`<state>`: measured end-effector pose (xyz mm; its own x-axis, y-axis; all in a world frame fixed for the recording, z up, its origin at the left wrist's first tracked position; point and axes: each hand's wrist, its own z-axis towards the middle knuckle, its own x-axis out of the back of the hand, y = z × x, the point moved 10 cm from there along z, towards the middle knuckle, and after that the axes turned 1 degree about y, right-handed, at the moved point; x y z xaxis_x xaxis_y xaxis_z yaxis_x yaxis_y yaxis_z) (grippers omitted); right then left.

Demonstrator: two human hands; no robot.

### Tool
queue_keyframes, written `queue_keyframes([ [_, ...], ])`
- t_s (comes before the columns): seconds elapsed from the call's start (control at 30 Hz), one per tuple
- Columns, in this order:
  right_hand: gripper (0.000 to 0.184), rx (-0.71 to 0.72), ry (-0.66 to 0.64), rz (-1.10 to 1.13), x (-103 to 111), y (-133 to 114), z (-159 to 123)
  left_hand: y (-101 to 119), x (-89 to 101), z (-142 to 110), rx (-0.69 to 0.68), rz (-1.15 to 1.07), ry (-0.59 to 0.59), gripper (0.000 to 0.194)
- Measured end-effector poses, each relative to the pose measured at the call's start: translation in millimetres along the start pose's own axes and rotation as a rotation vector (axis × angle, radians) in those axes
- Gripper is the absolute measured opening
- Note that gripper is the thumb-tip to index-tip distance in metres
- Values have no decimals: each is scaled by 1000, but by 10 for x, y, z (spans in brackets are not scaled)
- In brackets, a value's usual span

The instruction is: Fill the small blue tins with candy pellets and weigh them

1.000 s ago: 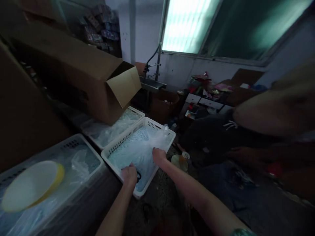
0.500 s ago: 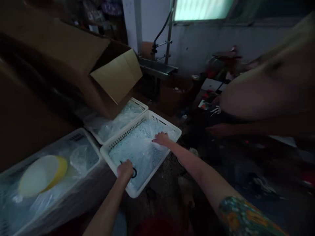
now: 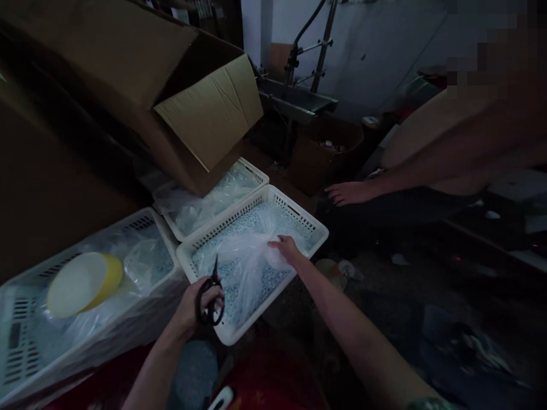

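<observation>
A white perforated basket (image 3: 301,212) sits in front of me with a clear plastic bag (image 3: 245,259) of small pale blue pieces in it. My left hand (image 3: 197,304) is closed around black scissors (image 3: 211,296), blades pointing up toward the bag, at the basket's near corner. My right hand (image 3: 285,250) pinches and lifts the bag's plastic near the basket's right rim.
A second white basket (image 3: 243,171) with plastic lies behind, under a tilted open cardboard box (image 3: 188,108). At left stands a larger white crate (image 3: 25,319) holding a yellow bowl (image 3: 83,282). Another person's arm and hand (image 3: 350,192) reach in from the right. A metal machine (image 3: 299,97) stands behind.
My left hand has lifted the scissors out of the basket toward me. My right hand has gone from lying on the bag to pinching it and pulling it up. The view tilted downward.
</observation>
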<state>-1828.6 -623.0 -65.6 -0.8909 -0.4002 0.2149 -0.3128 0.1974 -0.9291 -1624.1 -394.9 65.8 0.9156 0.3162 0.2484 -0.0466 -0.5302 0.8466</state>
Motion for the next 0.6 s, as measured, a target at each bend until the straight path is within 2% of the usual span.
queue_keyframes([
  [0.1, 35, -49, 48, 219, -94, 78, -126, 137, -646, 18, 103, -209, -288, 50],
  [0.17, 39, -64, 94, 327, -130, 115, -176, 218, -938, 93, 136, -284, -406, 53],
  [0.23, 43, -69, 141, 405, -139, 134, -207, 244, -1140, 200, 173, -324, -469, 53],
  [0.33, 48, -62, 202, 469, -131, 140, -254, 247, -1327, 357, 207, -331, -493, 53],
  [0.43, 50, -48, 236, 483, -128, 132, -295, 271, -1431, 453, 200, -307, -497, 52],
  [0.6, 38, -54, 216, 402, -102, 87, -185, 300, -1353, 571, 179, -207, -403, 55],
])
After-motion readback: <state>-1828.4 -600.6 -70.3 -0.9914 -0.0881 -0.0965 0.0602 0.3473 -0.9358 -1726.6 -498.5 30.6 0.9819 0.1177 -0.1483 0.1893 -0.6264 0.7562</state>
